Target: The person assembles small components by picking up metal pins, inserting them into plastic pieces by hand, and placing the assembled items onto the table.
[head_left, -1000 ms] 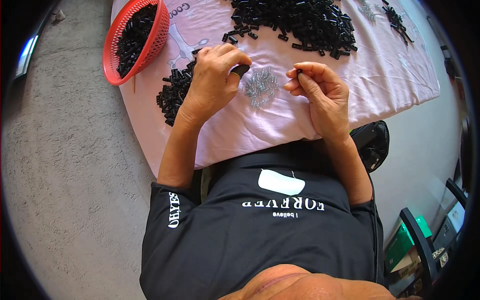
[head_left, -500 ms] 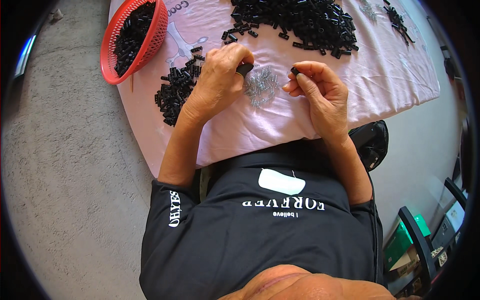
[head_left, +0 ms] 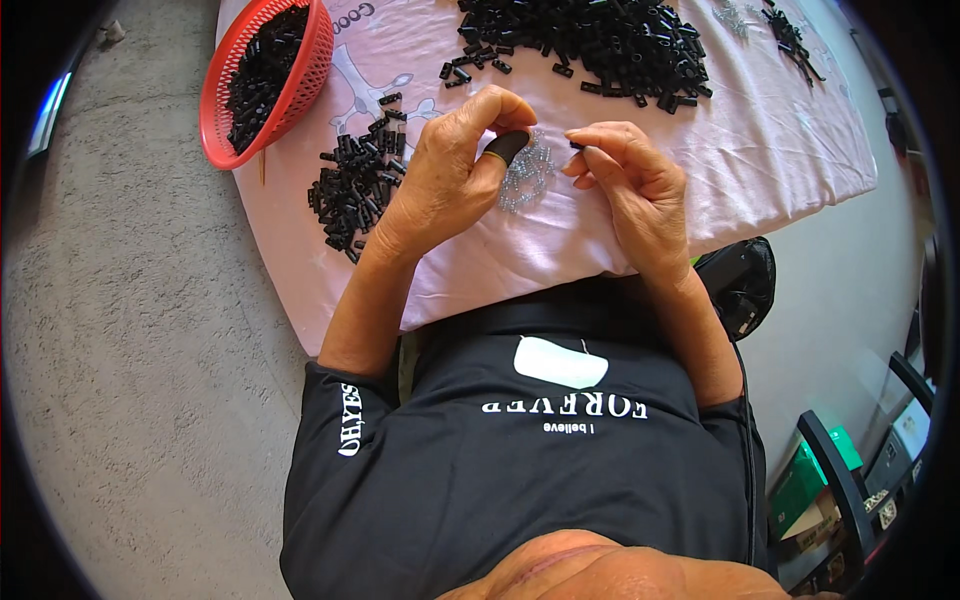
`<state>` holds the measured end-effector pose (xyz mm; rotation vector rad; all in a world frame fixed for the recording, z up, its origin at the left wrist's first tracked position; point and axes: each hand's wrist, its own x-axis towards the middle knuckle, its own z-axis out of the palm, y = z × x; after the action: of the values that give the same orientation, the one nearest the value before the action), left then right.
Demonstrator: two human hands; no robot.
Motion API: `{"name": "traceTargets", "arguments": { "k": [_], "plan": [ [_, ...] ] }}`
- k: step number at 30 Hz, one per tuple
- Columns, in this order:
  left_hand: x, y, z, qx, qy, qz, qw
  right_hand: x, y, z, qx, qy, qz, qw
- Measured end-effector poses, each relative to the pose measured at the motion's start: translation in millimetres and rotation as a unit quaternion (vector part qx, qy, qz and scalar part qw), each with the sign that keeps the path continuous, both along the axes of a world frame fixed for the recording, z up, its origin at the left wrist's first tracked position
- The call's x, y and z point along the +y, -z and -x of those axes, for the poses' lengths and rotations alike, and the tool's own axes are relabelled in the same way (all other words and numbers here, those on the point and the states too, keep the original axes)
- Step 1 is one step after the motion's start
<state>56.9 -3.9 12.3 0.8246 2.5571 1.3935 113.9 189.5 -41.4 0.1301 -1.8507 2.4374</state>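
My right hand (head_left: 640, 190) pinches a small black plastic piece (head_left: 577, 146) between thumb and fingertips, above the pink cloth. Facing it, my left hand (head_left: 450, 170) has its thumb, in a black finger cot (head_left: 508, 147), close to the curled index fingertip. Whatever those fingertips hold is too small to make out. Between and partly behind the hands lies a heap of small, shiny clear or silvery pieces (head_left: 527, 182). A pile of black plastic pieces (head_left: 352, 185) sits beside my left wrist.
A red plastic basket (head_left: 322, 50) full of black pieces stands at the table's left edge. A larger black heap (head_left: 600, 45) lies at the far side. Farther right are thin black parts (head_left: 790, 45) and another small shiny heap (head_left: 733, 18). Pink cloth (head_left: 770, 150) covers the table.
My left hand has shifted slightly right, its thumb now turned more into view. My right hand has moved a little left with the black piece, narrowing the gap between the hands.
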Motion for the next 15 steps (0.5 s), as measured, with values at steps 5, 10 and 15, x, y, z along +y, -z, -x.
{"name": "traceTargets", "arguments": {
  "k": [5, 10, 15],
  "plan": [
    [3, -2, -1, -0.032, 0.006, 0.011, 0.999, -3, 3, 0, 0.007, 0.025, -0.005, 1.000],
    [6, -3, -3, -0.002, 0.037, -0.014, 0.999, -3, 4, 0, 0.016, 0.029, -0.039, 0.999],
    [12, -2, -7, -0.009, 0.044, -0.027, 0.999, -4, 6, 1, 0.020, 0.027, -0.028, 0.999]
  ]
}}
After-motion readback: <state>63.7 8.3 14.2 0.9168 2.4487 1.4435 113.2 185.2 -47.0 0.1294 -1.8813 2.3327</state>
